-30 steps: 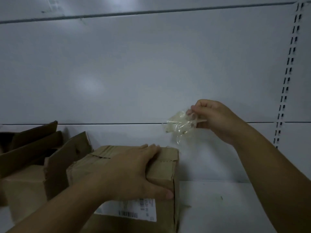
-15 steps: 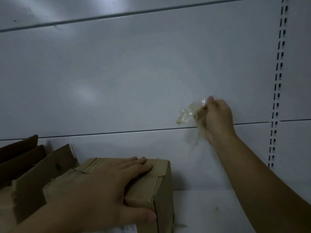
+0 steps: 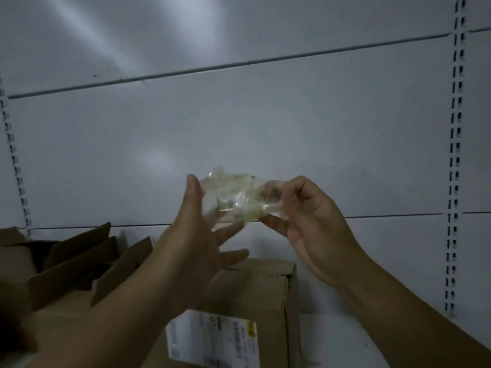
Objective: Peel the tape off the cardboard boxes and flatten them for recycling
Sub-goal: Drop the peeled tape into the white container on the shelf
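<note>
Tape wad (image 3: 236, 195) is hanging centre frame, clear and crumpled, between both hands and above the boxes. Right hand (image 3: 305, 221) is pinching its right end between thumb and curled fingers. Left hand (image 3: 196, 235) is spreading open with fingers straight, one fingertip seemingly touching the wad's left edge. I'm judging it light, soft and sticky, so gripping a folded, non-tacky bit is looking best. Counting one wad, one closed box (image 3: 255, 288) lower centre wearing one shipping label (image 3: 212, 338), and opened cardboard (image 3: 66, 261) lower left, box count unclear.

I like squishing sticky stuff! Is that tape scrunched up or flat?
Scrunched up: the clear plastic tape is a crinkled wad, pinched by the right hand.
</note>
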A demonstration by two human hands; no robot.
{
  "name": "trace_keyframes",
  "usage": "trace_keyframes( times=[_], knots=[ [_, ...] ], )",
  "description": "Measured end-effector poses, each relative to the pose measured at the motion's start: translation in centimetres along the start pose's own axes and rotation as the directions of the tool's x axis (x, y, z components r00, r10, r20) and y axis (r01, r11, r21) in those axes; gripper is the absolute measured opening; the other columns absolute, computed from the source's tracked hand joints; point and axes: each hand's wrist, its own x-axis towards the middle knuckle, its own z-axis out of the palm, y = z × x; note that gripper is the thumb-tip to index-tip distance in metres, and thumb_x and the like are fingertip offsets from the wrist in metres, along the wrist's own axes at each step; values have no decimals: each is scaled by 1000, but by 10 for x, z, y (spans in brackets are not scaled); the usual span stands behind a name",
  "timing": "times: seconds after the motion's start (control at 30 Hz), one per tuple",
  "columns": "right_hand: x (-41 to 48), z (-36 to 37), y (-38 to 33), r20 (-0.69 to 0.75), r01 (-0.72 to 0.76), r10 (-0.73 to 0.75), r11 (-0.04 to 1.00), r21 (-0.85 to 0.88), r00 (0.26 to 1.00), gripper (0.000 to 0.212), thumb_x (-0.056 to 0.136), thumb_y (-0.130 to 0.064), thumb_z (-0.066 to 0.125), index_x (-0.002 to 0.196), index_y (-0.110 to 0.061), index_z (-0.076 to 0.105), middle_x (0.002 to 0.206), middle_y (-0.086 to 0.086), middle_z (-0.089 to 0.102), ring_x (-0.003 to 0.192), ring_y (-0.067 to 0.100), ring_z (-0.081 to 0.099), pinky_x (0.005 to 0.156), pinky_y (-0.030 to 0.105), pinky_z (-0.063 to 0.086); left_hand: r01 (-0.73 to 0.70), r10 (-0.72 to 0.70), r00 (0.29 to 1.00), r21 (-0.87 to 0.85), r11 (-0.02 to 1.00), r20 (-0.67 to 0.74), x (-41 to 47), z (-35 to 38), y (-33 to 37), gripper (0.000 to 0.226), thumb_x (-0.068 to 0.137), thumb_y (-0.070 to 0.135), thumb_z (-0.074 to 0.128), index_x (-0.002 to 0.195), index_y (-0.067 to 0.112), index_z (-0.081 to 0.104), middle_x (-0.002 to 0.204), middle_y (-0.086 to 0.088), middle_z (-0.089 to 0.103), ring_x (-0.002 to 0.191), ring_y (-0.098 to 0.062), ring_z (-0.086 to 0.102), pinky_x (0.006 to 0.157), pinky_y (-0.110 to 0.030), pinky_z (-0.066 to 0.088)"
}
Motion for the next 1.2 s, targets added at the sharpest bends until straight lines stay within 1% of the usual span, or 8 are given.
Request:
trace_keyframes(
  times=[0.13, 0.33, 0.5, 0.6, 0.73, 0.93, 1.1, 1.2],
  knots=[
    [-17, 25, 7, 147, 106, -9, 733, -671, 989, 39, 74, -71, 52, 78, -32, 58, 108, -20, 61, 108, 1, 55, 93, 24, 45, 2, 0, 1000, -88, 996, 25, -7, 1, 8, 29, 95, 33, 45, 110, 16, 62, 111, -13, 69, 95, -30, 69, 74, -41, 57],
    [-23, 15, -40, -38, -22, -17, 559, -829, 999, 60, 59, -91, 40, 102, -51, 53, 115, -26, 56, 104, -9, 55, 93, 24, 49, -67, 77, 997, -367, 928, 12, -26, -31, 13, 37, 95, -3, 33, 110, 20, 58, 83, -9, 74, 67, -22, 71, 55, -34, 57],
    [-69, 42, -27, 185, 207, -105, 285, -936, 977, 49, 74, -59, 61, 120, -43, 50, 133, -26, 44, 127, -3, 41, 100, 16, 37, 273, -214, 960, -426, 863, 181, -33, -16, -15, 16, 91, 10, 37, 84, 13, 51, 55, -3, 43, 39, -13, 34, 44, -19, 34],
    [-86, 44, -26, 232, 232, -16, 145, -962, 973, 62, 79, -52, 62, 135, -34, 45, 142, -20, 40, 132, -3, 35, 104, 22, 33, 473, -346, 866, -368, 800, 360, -38, 1, -33, 45, 97, 46, 32, 96, 10, 60, 74, -6, 63, 57, -18, 55, 57, -29, 44],
    [-119, 38, -49, 130, 126, 7, 190, -974, 991, 51, 78, -39, 69, 126, -24, 58, 123, -11, 62, 114, 2, 56, 94, 27, 49, 680, -381, 635, -251, 689, 672, -58, 20, -47, 79, 85, 71, 28, 114, 8, 67, 119, -18, 64, 118, -30, 55, 104, -55, 35],
    [-180, 43, -94, -331, -319, -9, 239, -917, 944, 16, 71, -26, 78, 85, -33, 76, 83, -14, 73, 75, 4, 69, 70, 16, 53, 718, -410, 337, 50, 694, 848, -98, 52, -89, 61, 75, 53, 59, 127, 22, 59, 133, -4, 55, 129, -31, 46, 99, -49, 44],
    [-227, 46, -106, -537, -518, -23, 237, -822, 843, 13, 71, -28, 70, 84, -26, 73, 75, -6, 73, 68, 10, 69, 61, 20, 56, 665, -437, 325, 126, 736, 839, -139, 81, -126, 18, 86, 24, 55, 104, 24, 59, 105, 2, 64, 102, -18, 62, 93, -39, 50],
    [-246, 39, -110, -601, -578, -32, 239, -780, 799, 19, 82, -17, 66, 97, -29, 68, 69, -1, 71, 61, 15, 66, 55, 22, 54, 657, -409, 413, 44, 752, 814, -152, 100, -135, 36, 79, 26, 65, 113, 23, 56, 96, -2, 65, 89, -21, 67, 74, -36, 58]
  ],
)
